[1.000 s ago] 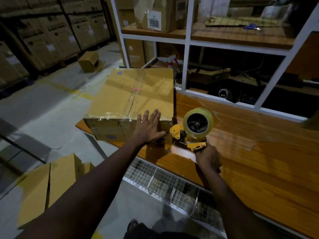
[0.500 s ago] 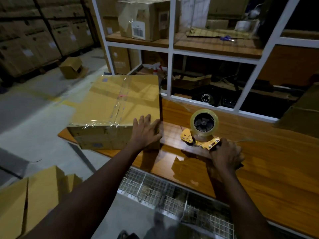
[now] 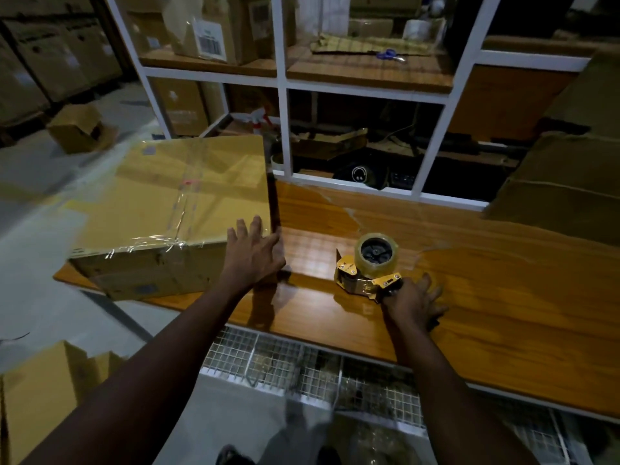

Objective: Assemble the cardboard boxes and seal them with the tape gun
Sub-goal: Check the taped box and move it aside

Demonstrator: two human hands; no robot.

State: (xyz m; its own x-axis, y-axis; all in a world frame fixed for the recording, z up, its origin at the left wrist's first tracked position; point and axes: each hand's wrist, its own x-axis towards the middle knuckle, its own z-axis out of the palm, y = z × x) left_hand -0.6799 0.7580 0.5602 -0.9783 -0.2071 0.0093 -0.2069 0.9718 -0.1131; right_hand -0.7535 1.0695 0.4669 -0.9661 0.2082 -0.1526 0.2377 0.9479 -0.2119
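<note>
A sealed cardboard box point(image 3: 174, 209) with clear tape along its top seam sits on the left end of the wooden table point(image 3: 503, 297) and overhangs the edge. My left hand point(image 3: 253, 253) lies flat with fingers spread on the box's near right corner. A yellow tape gun point(image 3: 367, 266) with a clear tape roll rests on the table to the right of the box. My right hand point(image 3: 414, 302) covers its handle, with the fingers loosely extended.
A white shelf frame point(image 3: 283, 95) holding boxes and scissors point(image 3: 389, 55) rises behind the table. A large cardboard box point(image 3: 570, 182) stands at the table's right. Flattened cardboard point(image 3: 37, 394) lies on the floor at lower left. Wire mesh baskets point(image 3: 302, 367) hang under the table's front edge.
My right hand has carried the tape gun away from the box's corner, to the right, and set it down on the table. My left hand stays on the box corner.
</note>
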